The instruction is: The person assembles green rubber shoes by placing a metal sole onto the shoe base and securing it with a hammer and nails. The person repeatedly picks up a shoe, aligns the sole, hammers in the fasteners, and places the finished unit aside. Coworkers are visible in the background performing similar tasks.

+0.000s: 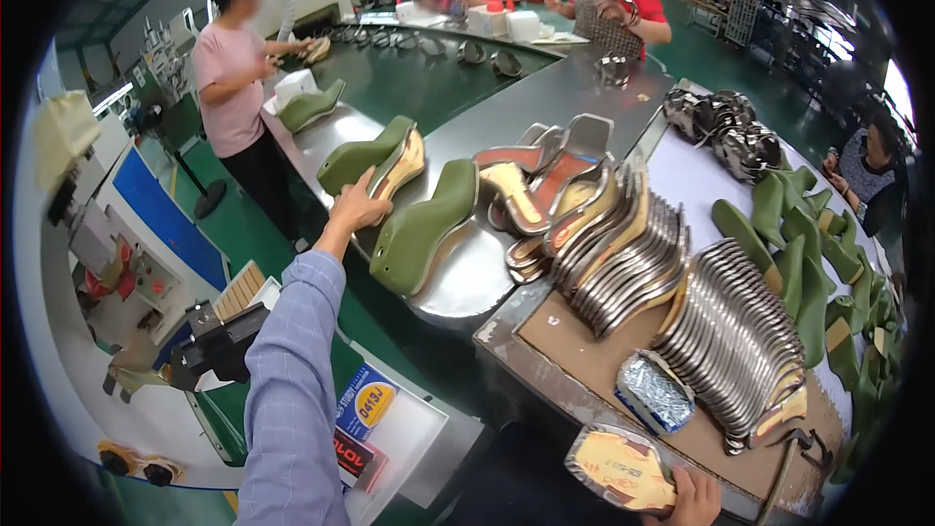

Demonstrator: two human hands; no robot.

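Note:
My left hand (358, 205) reaches forward and grips the near end of a beige insole (401, 168) with a silver edge. This insole lies against the underside of a green shoe last (353, 162) resting on its side. Just right of the hand lies a larger-looking green shoe last (427, 229) on the metal table. At the lower edge, my right hand (693, 499) is closed on the end of another insole (621, 468), beige with a silver rim and handwritten marks. Part of that hand is cut off by the picture's edge.
Stacked silver-edged insoles (735, 331) fill the right bench beside a foil-wrapped block (654, 390) and a hammer (787, 468). Green lasts (794, 253) pile up at far right. A co-worker (239, 68) stands at the left; others work beyond the oval conveyor (429, 78).

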